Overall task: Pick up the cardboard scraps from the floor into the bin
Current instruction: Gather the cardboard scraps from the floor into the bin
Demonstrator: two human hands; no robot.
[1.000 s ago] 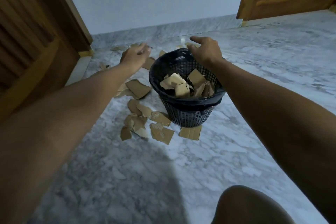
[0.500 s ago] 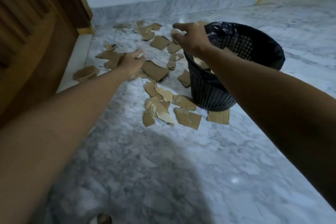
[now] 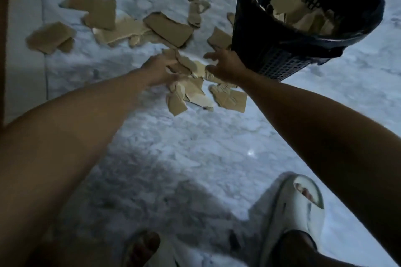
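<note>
— What's nearest you?

— My two feet in pale slippers (image 3: 290, 212) at the near edge of the marble floor (image 3: 173, 158), with bare floor between them and my hands.

— And the hands?

— Both reach down to the closest heap of cardboard scraps (image 3: 191, 91). My left hand (image 3: 158, 69) lies on the heap's left side, its fingers (image 3: 169, 62) over the pieces; it is blurred, so I cannot tell whether they grip one. My right hand (image 3: 225, 65) is at the heap's right side, fingers spread wide and straight, holding nothing.

— Where is the bin?

— The black mesh bin (image 3: 282, 54) stands just beyond my right hand, nearly touching it. Scraps already lie inside.

— What else is on the floor?

— More scraps (image 3: 169, 28) are scattered farther off, left of the bin and toward the far edge. Along the left edge runs a pale strip (image 3: 23, 82) with one piece (image 3: 50, 37) across its border.

— Any open room?

— Bare marble to the right of the bin and behind the heap.
</note>
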